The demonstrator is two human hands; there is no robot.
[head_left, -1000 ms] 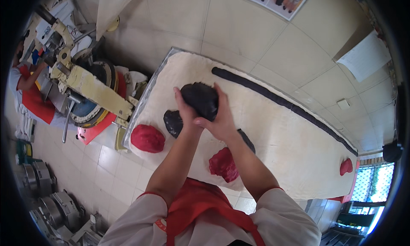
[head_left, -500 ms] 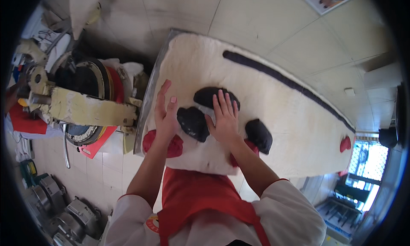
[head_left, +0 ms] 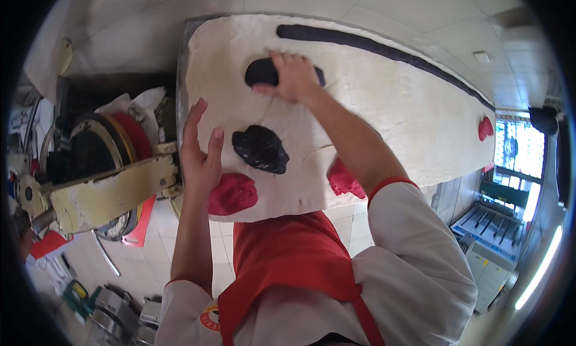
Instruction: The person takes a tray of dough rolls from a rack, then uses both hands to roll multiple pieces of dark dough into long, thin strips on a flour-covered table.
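Observation:
My right hand (head_left: 292, 77) presses down on a black dough lump (head_left: 262, 72) near the far left of the floured white table (head_left: 414, 118). My left hand (head_left: 201, 148) lies flat and open on the table's left edge, fingers apart, holding nothing. A second black dough lump (head_left: 261, 148) sits just right of that hand. A red dough lump (head_left: 233, 193) lies at the near edge by my left wrist. Another red lump (head_left: 345, 179) is partly hidden under my right forearm.
A long black dough rope (head_left: 384, 49) runs along the table's far side. A small red piece (head_left: 485, 128) lies at the far right end. A cream and black machine (head_left: 99, 175) stands left of the table, with metal moulds (head_left: 117, 313) on the tiled floor.
My right hand has moved away from me onto the farther black lump. My left hand shifted to the table's left edge. The view has tilted closer over the table.

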